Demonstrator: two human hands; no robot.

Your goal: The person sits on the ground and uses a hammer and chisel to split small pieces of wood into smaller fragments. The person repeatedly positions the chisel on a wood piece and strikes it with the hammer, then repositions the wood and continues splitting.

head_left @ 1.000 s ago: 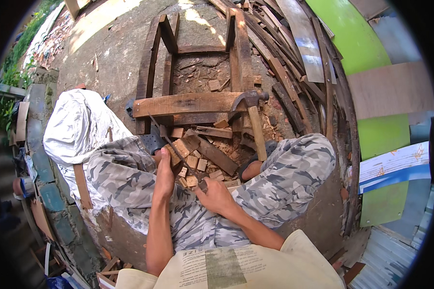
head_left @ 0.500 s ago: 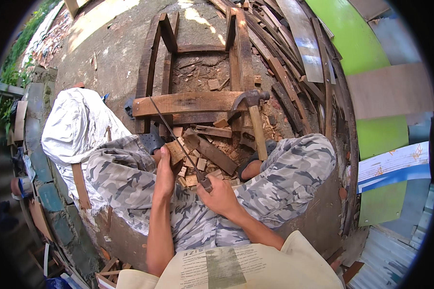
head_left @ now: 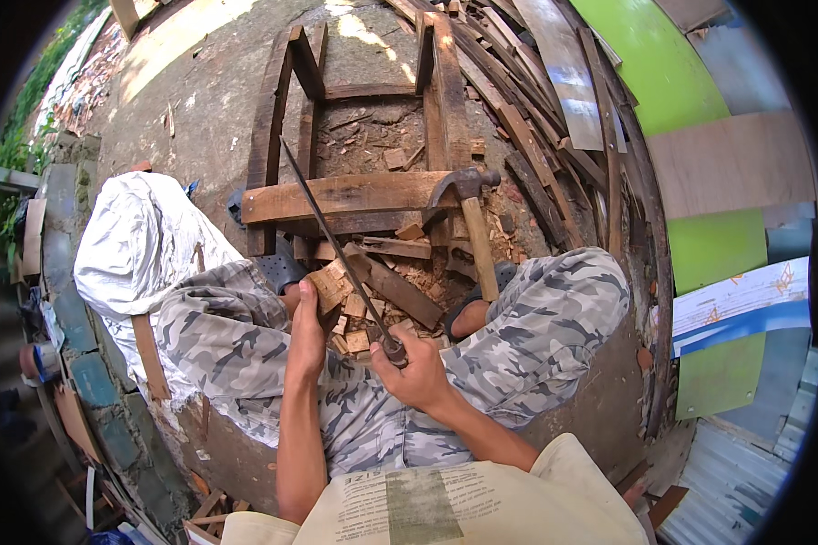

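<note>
My left hand (head_left: 308,329) is closed on a short wood block (head_left: 330,287), held up in front of my lap. My right hand (head_left: 414,368) grips the dark handle of a long, narrow-bladed tool (head_left: 334,238), seen nearly edge-on. Its blade slants up and away to the left, passing just right of the block; whether the two touch I cannot tell. Beyond, a claw hammer (head_left: 475,227) rests with its head on a wooden crosspiece (head_left: 350,195), its handle hanging toward me. Cut wood pieces (head_left: 357,341) and a longer offcut (head_left: 400,289) lie between my feet.
A dark wooden frame (head_left: 269,136) stands ahead, with the crosspiece across its near end. Long planks (head_left: 527,136) are piled at the right beside green panels (head_left: 713,363). A white sack (head_left: 136,236) lies left of my knee, near a block wall (head_left: 91,372).
The blade's far end has swung up and away from me, and the right hand has shifted slightly. The left hand still holds the block in about the same place.
</note>
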